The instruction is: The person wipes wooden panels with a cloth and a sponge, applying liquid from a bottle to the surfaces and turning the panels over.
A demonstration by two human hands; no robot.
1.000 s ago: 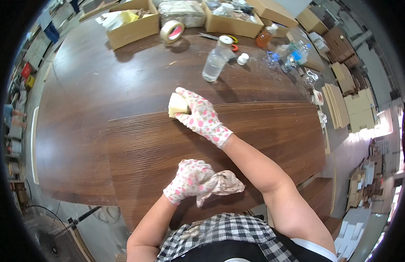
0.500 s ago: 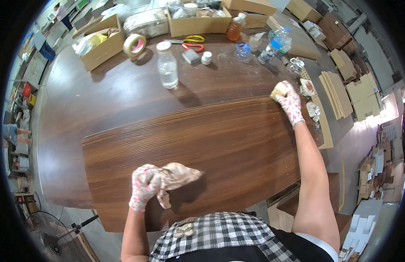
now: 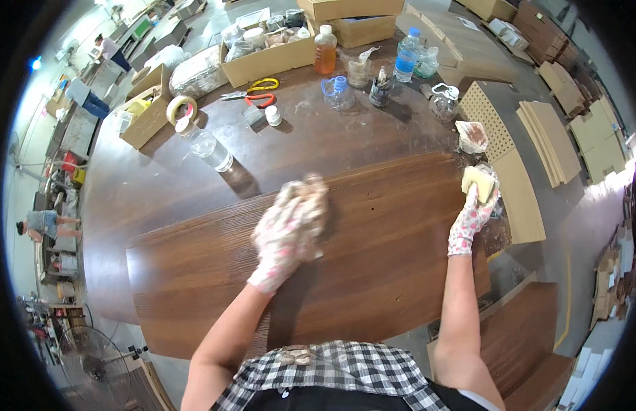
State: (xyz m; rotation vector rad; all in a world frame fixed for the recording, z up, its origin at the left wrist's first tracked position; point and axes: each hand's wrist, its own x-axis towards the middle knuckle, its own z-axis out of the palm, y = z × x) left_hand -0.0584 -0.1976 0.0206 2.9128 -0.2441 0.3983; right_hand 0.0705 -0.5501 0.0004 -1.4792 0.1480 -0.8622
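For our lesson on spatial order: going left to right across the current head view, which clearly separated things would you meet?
Fan, clear bottle, left hand with a blurred cloth, dark container, blue-labelled bottle, right hand holding a yellow sponge, tan boards.

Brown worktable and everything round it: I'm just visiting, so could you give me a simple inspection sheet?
Surface: brown table bearing a wood-grain board with small dark marks.
Job's things: cloth in the left hand, pale sponge in the right hand.
Clutter: tape roll, scissors, clear bottle and filled carton beyond the board.
Hands: both gloved; left blurred over the board, right near the board's right end.
Cables: nothing certain; details near the fan are too small to tell.
Surroundings: stacked panels at right, people in the background at left.
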